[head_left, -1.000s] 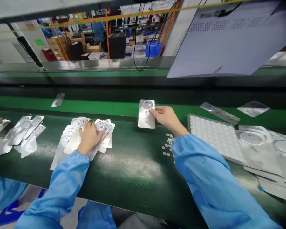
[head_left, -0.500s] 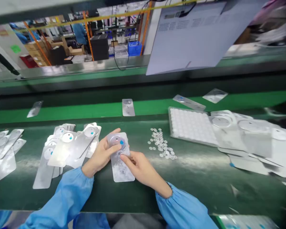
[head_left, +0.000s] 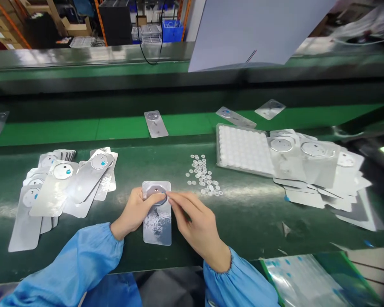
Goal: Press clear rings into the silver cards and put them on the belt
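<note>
My left hand (head_left: 132, 213) grips the left edge of a silver phone back cover (head_left: 157, 228), with its thumb over the round camera area near the top. The cover is tilted up and reflects the light. My right hand (head_left: 200, 224) is closed in a pinch at the right side of that round area. Whatever lies between its fingertips is hidden. To the right of the cover, small clear discs (head_left: 205, 175) are scattered on the dark green bench (head_left: 243, 230). More silver covers (head_left: 53, 194) with blue dots lie in an overlapping pile at the left.
Beyond the discs stands a clear tray (head_left: 245, 149) of white round pieces. A heap of silver covers (head_left: 320, 162) lies beside it. Single covers rest on the bright green strip (head_left: 121, 128) behind. A plastic bag (head_left: 304, 277) with blue spots is at the front right.
My right hand has moved up from the cover's middle to the camera area, and its fingers have come together there. The blue dot no longer shows. The view has tilted downward.
</note>
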Motion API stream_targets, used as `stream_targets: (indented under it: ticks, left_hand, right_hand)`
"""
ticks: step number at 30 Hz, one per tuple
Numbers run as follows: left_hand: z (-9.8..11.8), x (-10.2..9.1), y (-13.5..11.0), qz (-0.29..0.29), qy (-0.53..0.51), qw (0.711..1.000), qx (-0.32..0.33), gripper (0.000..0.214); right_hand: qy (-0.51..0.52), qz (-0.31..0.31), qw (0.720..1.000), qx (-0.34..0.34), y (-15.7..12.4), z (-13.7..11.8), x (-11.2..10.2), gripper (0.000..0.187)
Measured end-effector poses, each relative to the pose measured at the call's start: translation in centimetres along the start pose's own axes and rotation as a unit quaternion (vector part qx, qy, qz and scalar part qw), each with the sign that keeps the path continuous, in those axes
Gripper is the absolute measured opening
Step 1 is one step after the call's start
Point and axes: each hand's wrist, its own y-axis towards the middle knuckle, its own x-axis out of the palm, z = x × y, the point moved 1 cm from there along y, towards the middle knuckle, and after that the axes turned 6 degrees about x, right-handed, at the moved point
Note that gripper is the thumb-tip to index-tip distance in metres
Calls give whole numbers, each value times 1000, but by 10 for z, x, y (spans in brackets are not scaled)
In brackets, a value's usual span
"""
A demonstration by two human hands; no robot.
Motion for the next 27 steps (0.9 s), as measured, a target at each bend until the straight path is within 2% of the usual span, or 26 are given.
stream_targets:
  ticks: [3,7,13,18,27]
  left_hand:
    - [2,0,-2,-20,29,999,20,28]
    - [3,-4,-4,-45,57,997,30,27]
    - [-9,-14,-3,-10,-6,999,-30,37]
    - [-11,-14,-3,-30,0,999,-17,35]
    - [-4,-11,-5,-69,37,997,18,33]
  right_hand:
    - [-43,-19,999,-26,0,5,7,36]
    - [-77,-17,996,-45,0,8,9,34]
    - [-114,-19,992,-54,6,5,5,25]
    - [-164,-29,983,-81,8,3,3,22]
    - [-200,-63,975,-73,13,0,2,19]
